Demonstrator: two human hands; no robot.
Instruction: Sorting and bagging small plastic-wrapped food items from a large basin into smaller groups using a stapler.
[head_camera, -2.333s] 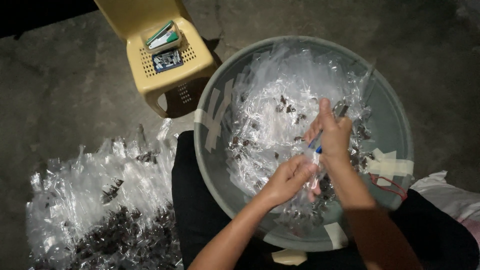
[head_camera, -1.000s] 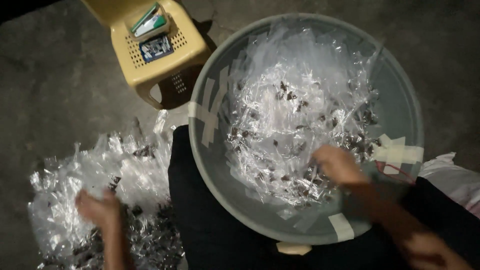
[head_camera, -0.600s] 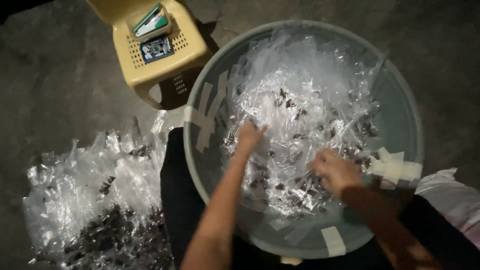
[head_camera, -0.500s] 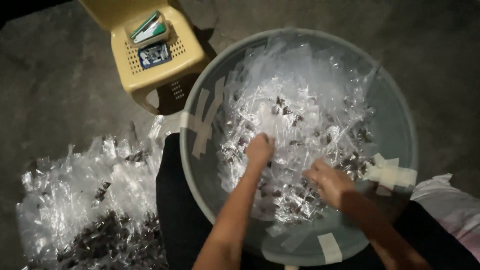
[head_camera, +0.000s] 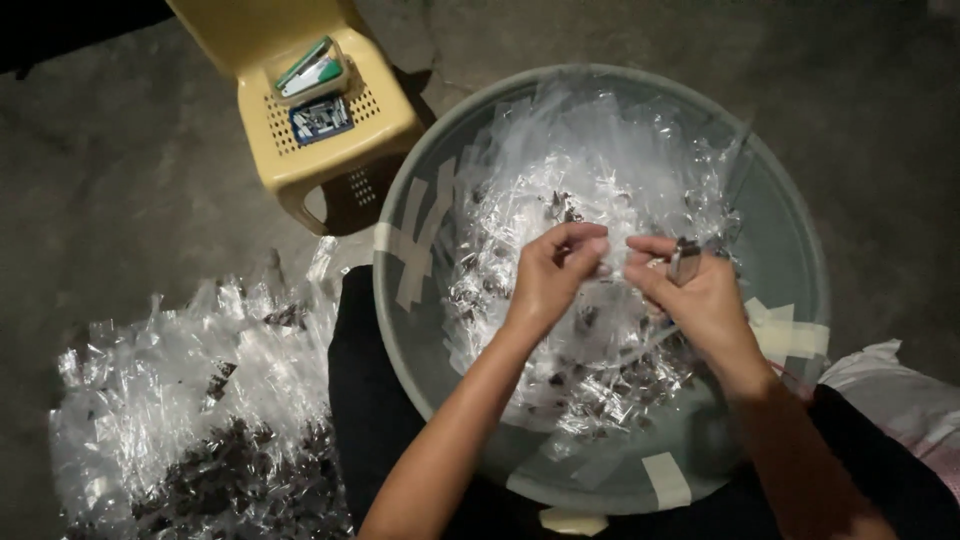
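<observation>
Head view: we see both our hands raised over the middle of the big grey tub. The left hand pinches a small clear plastic bag with its fingertips. The right hand pinches the other side of the same bag and also grips a small shiny thing between finger and thumb. We cannot tell what the shiny thing is; most of it is hidden by the fingers. The bag is so clear that its edges are hard to make out.

The tub is full of clear bags with little dark bits inside. The bits are too small to name. Pale tape strips sit on the tub's left wall, and more on its right rim. Left of the tub, a pile of filled bags lies on the floor, cut off at the bottom edge. Above and left of the tub stands a yellow plastic stool with small packs on its seat; its top is cut off.

Half a second ago both hands were down in the bags, apart. Now they are up and close together, holding one bag between them.
</observation>
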